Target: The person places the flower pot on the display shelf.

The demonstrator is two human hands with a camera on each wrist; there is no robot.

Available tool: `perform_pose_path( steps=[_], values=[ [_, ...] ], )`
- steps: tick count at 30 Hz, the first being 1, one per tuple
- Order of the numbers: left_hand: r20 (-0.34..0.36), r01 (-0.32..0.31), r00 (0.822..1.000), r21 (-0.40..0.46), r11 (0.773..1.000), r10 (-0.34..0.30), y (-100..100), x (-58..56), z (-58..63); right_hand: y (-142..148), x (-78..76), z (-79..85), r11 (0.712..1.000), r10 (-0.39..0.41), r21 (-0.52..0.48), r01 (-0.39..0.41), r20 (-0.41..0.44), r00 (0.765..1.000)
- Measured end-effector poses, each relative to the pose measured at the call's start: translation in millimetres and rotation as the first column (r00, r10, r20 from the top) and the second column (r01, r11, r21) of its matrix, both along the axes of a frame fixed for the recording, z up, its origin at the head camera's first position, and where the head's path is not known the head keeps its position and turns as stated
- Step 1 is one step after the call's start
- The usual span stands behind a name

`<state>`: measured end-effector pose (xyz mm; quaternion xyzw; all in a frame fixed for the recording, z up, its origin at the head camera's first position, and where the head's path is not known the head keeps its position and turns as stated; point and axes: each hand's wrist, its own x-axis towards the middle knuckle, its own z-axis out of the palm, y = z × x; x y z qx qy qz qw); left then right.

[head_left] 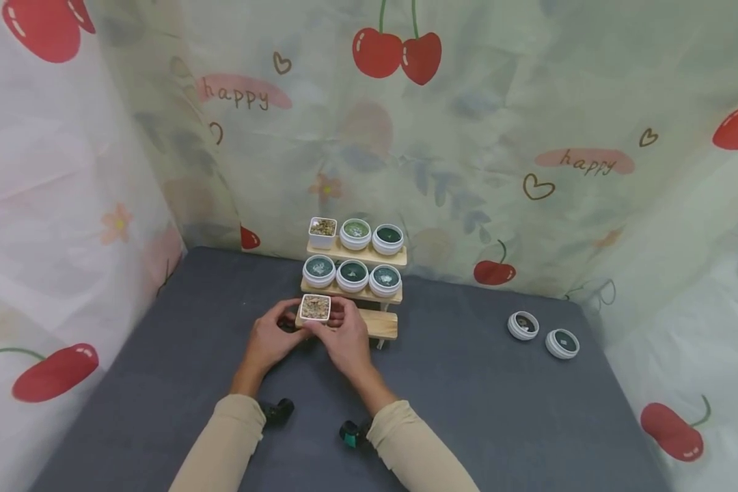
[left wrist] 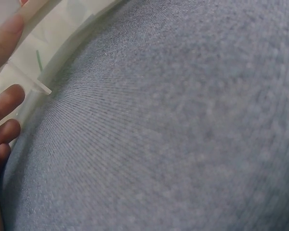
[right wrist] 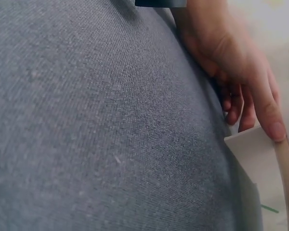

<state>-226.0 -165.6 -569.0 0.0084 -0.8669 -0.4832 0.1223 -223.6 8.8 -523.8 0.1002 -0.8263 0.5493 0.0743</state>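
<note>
"So, why both hands on one square pot [head_left: 316, 307]?" the editor asks.

"Prob. for steadiness," the photog replies. "R hand [head_left: 347, 338] has it in a narrow grip: thumb across the front, fingers along the R side. L hand [head_left: 273, 336] curves in opposite, but can't tell if that grip holds pot, shelf or neither; R wrist view shows a thumb on the wood. Pot's upright at the L end of the lowest shelf [head_left: 383, 324]; fingers hide whether it touches."

"& why the tiers?"

"Likely so no row blocks another & every filling shows from above."

"Count, pls."

"9 pots total. Square: 2, i.e. the one btwn the hands & a second square pot [head_left: 322, 231], L end of the top shelf [head_left: 398, 260]. Round: 7. That's 2 round pots [head_left: 355, 234] beside the latter, 3 mid-row round pots [head_left: 352, 271] lined up on the middle shelf [head_left: 316, 290], plus 2 stray round pots [head_left: 523, 326] on the counter [head_left: 467, 410], far R, near each other, well apart from the shelves, maybe to leave elbow room."

"Anything else?"

"3 shelves, 2 hands, & 2 dark wrist devices [head_left: 277, 412], 1 per arm, presumably angled toward the handiwork."
</note>
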Motion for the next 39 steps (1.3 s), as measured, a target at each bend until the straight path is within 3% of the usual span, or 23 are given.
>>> perform_pose_path(
  steps=[15, 28, 39],
  values=[
    [0.048, 0.007, 0.999, 0.004, 1.0, -0.007, 1, 0.5, 1.6, -2, -3.7, 3.5, 0.995, -0.043, 0.089, 0.043, -0.005, 0.999],
    [-0.021, 0.005, 1.0, 0.025, 1.0, -0.004, 0, -0.6, 1.6, -3, -1.1, 5.0, 0.993, -0.045, 0.106, 0.044, 0.006, 0.999],
    [0.006, -0.003, 1.0, 0.021, 1.0, 0.003, 2, 0.5, -0.8, 7, 0.4, 6.0, 0.999, 0.027, -0.022, -0.026, 0.039, 0.999]
  ],
)
